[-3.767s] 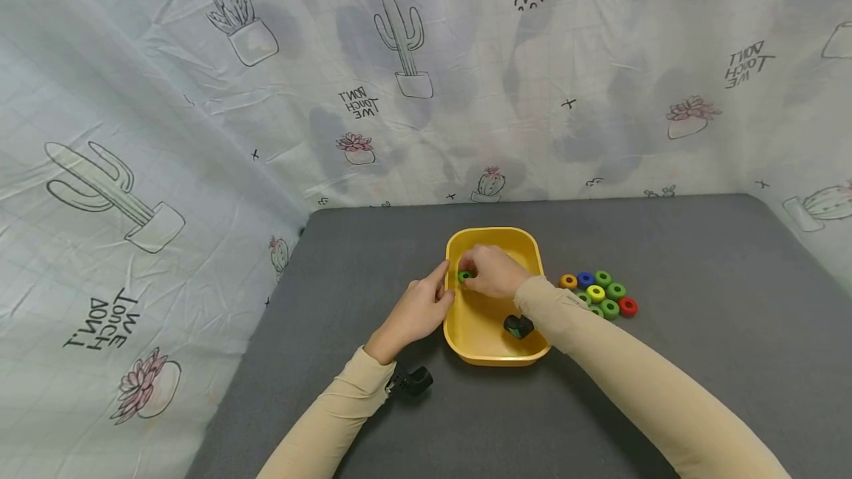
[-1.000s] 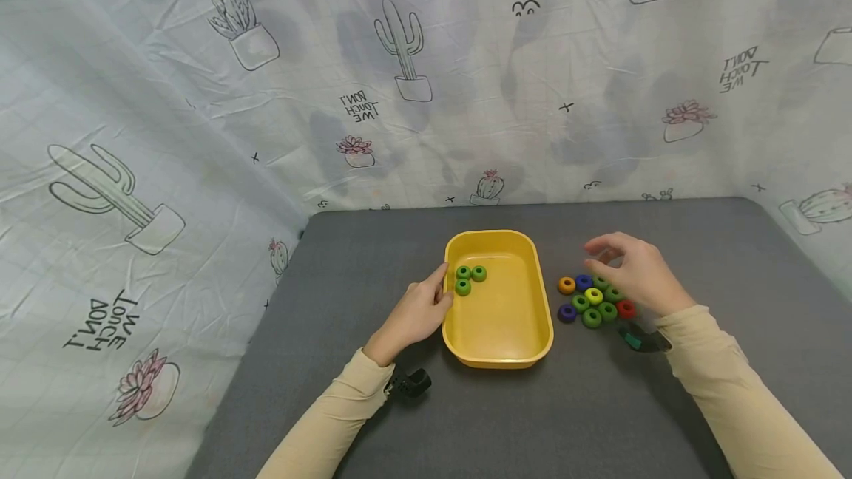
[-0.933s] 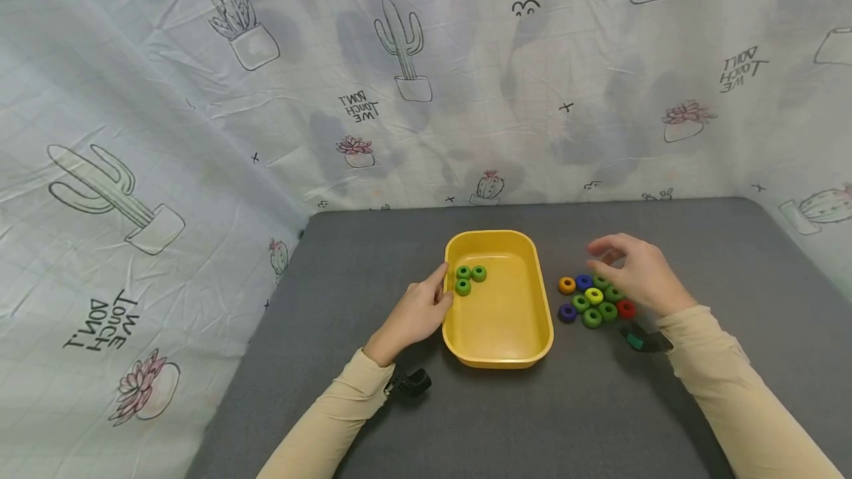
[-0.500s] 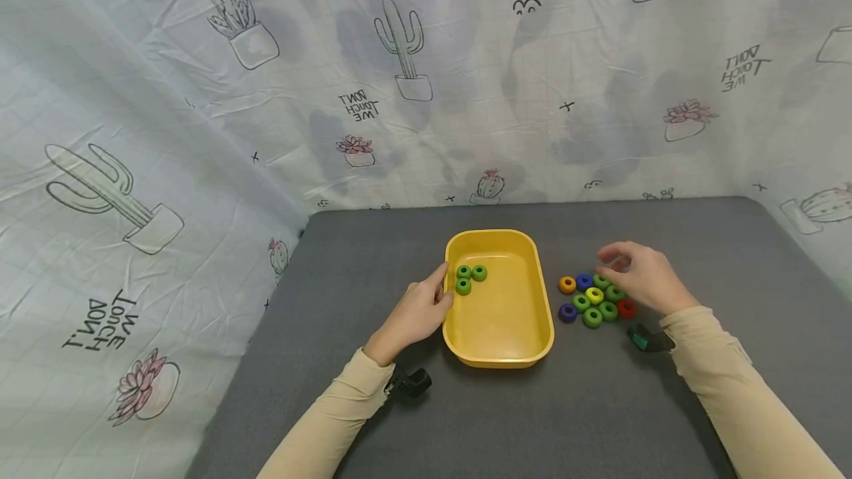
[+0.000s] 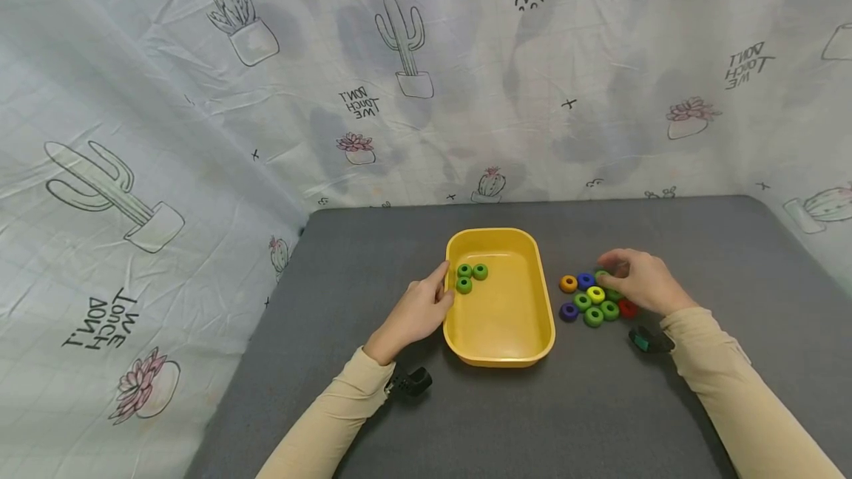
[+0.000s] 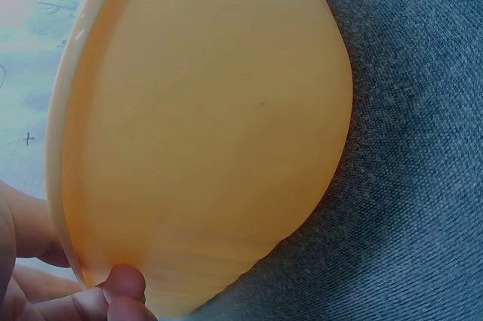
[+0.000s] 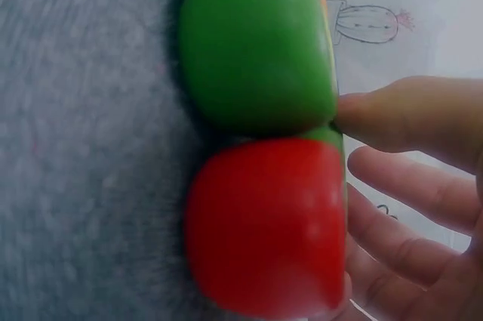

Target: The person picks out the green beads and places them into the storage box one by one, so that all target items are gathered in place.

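In the head view a yellow tray (image 5: 501,342) stands mid-table with three green rings (image 5: 464,285) in its far left part. My left hand (image 5: 416,310) grips the tray's left rim; the left wrist view shows fingertips against the tray's outer wall (image 6: 226,125). Right of the tray lies a cluster of coloured rings. Over the cluster's far side my right hand (image 5: 642,279) reaches in, thumb and index finger apart around a green ring (image 5: 602,274) that they partly cover. Close to the right wrist camera are a red ring (image 7: 264,226) and another green ring (image 7: 256,45).
Nearby in the cluster lie an orange ring (image 5: 568,284), a blue ring (image 5: 586,281), a yellow ring (image 5: 595,294), a purple ring (image 5: 569,312) and more green ones. The table (image 5: 373,242) is grey, with a printed curtain (image 5: 466,80) behind and at the left.
Earlier my right hand was in the tray at a green ring; it has since moved right to the cluster and lowered its fingers there. Three green rings show in the tray. My left hand stays.
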Demonstrator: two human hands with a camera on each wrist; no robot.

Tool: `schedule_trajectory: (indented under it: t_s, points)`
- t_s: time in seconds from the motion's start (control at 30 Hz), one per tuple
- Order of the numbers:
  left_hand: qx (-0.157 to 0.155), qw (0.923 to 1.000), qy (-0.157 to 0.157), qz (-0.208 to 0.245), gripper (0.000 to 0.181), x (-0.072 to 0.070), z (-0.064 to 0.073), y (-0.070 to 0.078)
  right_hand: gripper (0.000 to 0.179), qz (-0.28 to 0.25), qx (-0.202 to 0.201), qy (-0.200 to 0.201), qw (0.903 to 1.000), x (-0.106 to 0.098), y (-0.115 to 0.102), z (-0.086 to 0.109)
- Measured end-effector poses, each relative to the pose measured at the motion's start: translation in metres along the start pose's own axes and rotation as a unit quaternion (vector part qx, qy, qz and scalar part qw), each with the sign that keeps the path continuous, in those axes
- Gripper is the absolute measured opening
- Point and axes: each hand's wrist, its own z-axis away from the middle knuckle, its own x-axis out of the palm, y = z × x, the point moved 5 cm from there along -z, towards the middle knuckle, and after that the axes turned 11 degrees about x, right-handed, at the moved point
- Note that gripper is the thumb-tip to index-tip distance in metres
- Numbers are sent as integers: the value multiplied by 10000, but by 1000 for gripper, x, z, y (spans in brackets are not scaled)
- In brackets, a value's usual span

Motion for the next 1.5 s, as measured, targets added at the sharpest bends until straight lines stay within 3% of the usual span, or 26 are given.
schedule_trajectory:
  t_s: [0.37,0.83,1.5]
  points:
    - [-1,10000,-25,0,60,0,0,0,42,76,46,294,9995,-3,9,-2]
    - [-23,10000,-5,1,60,-2,1,0,36,14,57,459,9989,-3,3,-1]
    - [-59,10000,4,8,60,-1,0,1,33,-233,-363,818,9957,-11,-53,22]
